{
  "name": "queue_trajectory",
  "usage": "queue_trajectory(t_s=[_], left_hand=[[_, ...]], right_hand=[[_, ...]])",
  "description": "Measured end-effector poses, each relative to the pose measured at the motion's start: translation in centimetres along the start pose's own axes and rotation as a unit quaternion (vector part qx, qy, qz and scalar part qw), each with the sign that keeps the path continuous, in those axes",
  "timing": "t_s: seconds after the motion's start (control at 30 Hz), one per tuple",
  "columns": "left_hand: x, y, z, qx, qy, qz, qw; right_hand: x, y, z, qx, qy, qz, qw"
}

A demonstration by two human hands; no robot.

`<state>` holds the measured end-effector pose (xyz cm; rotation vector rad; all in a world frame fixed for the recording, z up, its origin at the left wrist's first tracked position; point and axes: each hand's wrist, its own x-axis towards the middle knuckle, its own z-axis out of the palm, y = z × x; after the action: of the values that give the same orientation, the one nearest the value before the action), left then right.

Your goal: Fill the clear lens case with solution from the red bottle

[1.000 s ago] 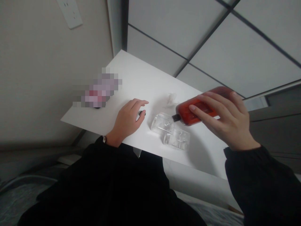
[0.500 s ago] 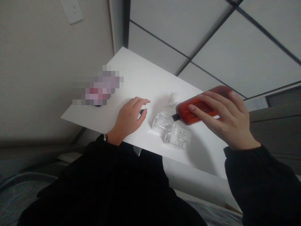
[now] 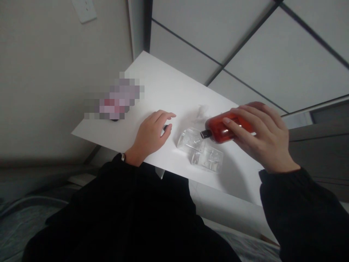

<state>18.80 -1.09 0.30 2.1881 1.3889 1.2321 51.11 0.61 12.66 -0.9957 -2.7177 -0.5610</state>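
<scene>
My right hand (image 3: 263,136) is wrapped round a red-orange bottle (image 3: 222,128), which lies tilted nearly sideways in the air. Its black neck points left, over a clear container (image 3: 190,139) on the white table (image 3: 160,85). A second clear container (image 3: 208,159) stands beside the first, nearer the front edge. To their left, my left hand (image 3: 152,133) rests at the table with curled fingers, a small dark object (image 3: 165,127) between thumb and fingers, apparently a cap.
A pixelated pink and purple object (image 3: 117,100) sits at the table's left. Behind the containers lies a crumpled transparent piece (image 3: 201,112). Paneled doors (image 3: 253,54) rise behind the table, and a wall with a socket plate (image 3: 84,10) stands at the left.
The bottle's neck has turned slightly so its opening shows more, and the bottle sits a little more level. My left hand has hardly moved.
</scene>
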Motion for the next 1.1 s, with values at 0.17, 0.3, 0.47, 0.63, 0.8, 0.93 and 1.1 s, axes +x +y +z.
queue_trajectory(t_s=[0.17,0.3,0.47,0.63,0.8,0.93,1.1], left_hand=[[0.2,-0.4,0.3,0.004,0.032,0.014,0.999],[0.3,-0.8,0.7,0.009,0.034,0.004,0.999],[0.4,-1.5,1.1,0.027,0.031,0.013,0.999],[0.3,-1.3,0.7,0.007,0.002,0.068,0.998],[0.2,1.4,0.0,-0.027,-0.077,0.124,0.989],[1.8,5.1,0.3,0.006,-0.166,0.18,0.97],[5.1,9.1,1.5,0.102,-0.336,0.229,0.908]], right_hand=[[-0.7,0.0,1.2,0.023,0.015,-0.002,1.0],[-1.7,-0.6,1.8,0.033,0.045,0.034,0.998],[-4.0,-1.6,1.4,0.053,0.118,0.102,0.986],[-7.4,-2.8,0.8,0.068,0.125,0.184,0.973],[-11.1,-4.4,1.7,0.134,0.134,0.307,0.933],[-13.2,-5.6,3.2,0.189,0.169,0.375,0.892],[-14.6,-6.4,3.6,0.208,0.178,0.396,0.877]])
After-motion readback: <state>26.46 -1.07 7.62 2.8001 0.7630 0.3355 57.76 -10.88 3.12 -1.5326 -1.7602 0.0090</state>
